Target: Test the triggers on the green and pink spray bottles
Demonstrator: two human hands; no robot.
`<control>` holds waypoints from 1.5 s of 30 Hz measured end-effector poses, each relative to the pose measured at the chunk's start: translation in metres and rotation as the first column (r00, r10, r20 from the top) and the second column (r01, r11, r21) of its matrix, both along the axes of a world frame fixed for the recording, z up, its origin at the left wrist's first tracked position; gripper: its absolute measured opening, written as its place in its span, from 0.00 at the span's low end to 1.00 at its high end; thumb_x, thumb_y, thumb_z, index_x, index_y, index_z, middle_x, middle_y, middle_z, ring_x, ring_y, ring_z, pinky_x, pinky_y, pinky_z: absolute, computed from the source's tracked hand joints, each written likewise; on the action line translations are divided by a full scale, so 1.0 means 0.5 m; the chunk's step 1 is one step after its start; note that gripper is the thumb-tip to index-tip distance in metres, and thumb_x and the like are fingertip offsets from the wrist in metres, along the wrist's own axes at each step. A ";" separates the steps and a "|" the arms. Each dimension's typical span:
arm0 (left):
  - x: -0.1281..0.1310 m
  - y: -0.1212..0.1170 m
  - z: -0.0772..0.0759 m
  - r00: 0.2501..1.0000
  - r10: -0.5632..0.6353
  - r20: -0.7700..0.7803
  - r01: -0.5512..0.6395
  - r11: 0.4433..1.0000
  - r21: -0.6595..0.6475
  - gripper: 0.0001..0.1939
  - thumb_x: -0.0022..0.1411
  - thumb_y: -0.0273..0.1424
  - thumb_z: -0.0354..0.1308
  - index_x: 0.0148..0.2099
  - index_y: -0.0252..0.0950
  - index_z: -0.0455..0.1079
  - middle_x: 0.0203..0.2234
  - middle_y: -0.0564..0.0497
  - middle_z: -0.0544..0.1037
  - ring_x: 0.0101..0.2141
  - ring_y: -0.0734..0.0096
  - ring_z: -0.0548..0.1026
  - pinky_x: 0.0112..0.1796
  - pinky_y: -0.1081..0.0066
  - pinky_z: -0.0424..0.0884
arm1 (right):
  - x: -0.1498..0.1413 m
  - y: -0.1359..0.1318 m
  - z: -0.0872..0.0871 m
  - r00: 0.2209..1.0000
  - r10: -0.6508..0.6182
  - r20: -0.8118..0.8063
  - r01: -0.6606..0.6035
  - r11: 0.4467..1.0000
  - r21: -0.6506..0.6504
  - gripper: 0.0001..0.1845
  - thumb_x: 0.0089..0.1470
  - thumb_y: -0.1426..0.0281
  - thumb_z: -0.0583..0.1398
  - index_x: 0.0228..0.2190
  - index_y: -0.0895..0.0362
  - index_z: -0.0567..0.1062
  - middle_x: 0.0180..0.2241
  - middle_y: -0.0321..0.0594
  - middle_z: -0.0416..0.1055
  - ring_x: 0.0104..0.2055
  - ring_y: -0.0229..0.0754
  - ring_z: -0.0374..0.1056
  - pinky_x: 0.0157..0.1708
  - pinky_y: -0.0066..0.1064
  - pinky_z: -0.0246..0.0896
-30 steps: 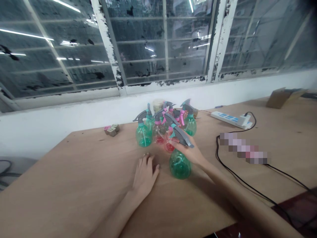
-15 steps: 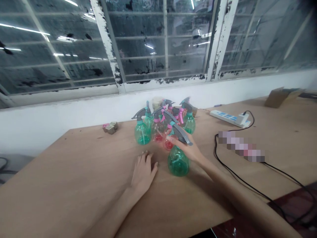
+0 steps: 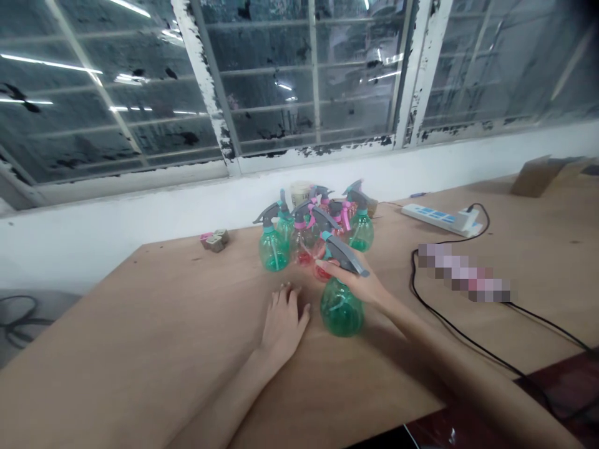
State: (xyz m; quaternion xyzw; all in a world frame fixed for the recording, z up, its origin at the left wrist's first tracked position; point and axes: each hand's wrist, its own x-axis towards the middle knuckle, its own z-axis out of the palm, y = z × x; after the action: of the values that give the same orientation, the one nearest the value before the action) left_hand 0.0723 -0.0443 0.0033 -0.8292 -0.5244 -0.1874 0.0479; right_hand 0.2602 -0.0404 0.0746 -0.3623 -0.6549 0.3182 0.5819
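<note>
My right hand (image 3: pixel 358 279) is wrapped round the neck and trigger of a green spray bottle (image 3: pixel 342 313) with a grey head, which is upright over the table. My left hand (image 3: pixel 283 318) lies on the wooden table (image 3: pixel 140 349) to the left of that bottle, fingers stretched out and holding nothing. Just beyond my hands several spray bottles stand close together. A green spray bottle (image 3: pixel 274 252) is at the left of the group, a red one with a pink collar (image 3: pixel 302 242) in the middle, and another green spray bottle (image 3: pixel 362 232) at the right.
A white power strip (image 3: pixel 435 218) with a plug lies at the right, and its black cable (image 3: pixel 414 287) runs across the table past a blurred-out patch. Small blocks (image 3: pixel 215 241) sit at the left. A paper cup (image 3: pixel 299 193) stands behind the bottles. A cardboard box (image 3: pixel 536 176) is far right.
The view shifts slightly. My right hand keeps hold of the green spray bottle, and my left hand stays flat on the table with little visible movement.
</note>
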 end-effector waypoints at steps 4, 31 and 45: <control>-0.001 0.000 0.000 1.000 -0.007 0.014 0.008 1.000 -0.013 0.17 0.64 0.34 0.47 0.51 0.29 0.63 0.52 0.36 0.67 0.50 0.51 0.66 0.49 0.53 0.64 | -0.002 -0.001 -0.007 0.999 0.005 -0.034 -0.005 1.000 0.007 0.13 0.47 0.63 0.62 0.37 0.53 0.71 0.36 0.37 0.72 0.36 0.40 0.69 0.39 0.34 0.63; 0.003 -0.020 0.023 0.951 -0.122 0.284 0.160 0.980 -0.114 0.17 0.57 0.21 0.48 0.48 0.37 0.65 0.43 0.47 0.71 0.46 0.64 0.69 0.48 0.63 0.66 | -0.004 -0.006 0.006 1.000 0.005 -0.020 -0.005 1.000 -0.007 0.15 0.49 0.59 0.61 0.38 0.54 0.71 0.38 0.40 0.72 0.35 0.40 0.69 0.39 0.36 0.64; 0.008 -0.044 0.040 0.832 -0.061 0.552 0.181 0.969 -0.166 0.14 0.68 0.34 0.39 0.44 0.39 0.65 0.39 0.49 0.76 0.43 0.64 0.73 0.45 0.62 0.67 | -0.008 -0.002 0.010 0.989 -0.135 0.065 0.132 0.990 0.042 0.09 0.48 0.63 0.60 0.28 0.55 0.69 0.23 0.33 0.67 0.23 0.35 0.61 0.26 0.28 0.58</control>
State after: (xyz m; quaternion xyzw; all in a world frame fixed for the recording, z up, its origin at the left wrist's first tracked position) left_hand 0.0762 -0.0665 0.0235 -0.7741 -0.4794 -0.3604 -0.2027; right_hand 0.2561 -0.0413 0.0797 -0.4048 -0.6543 0.2539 0.5862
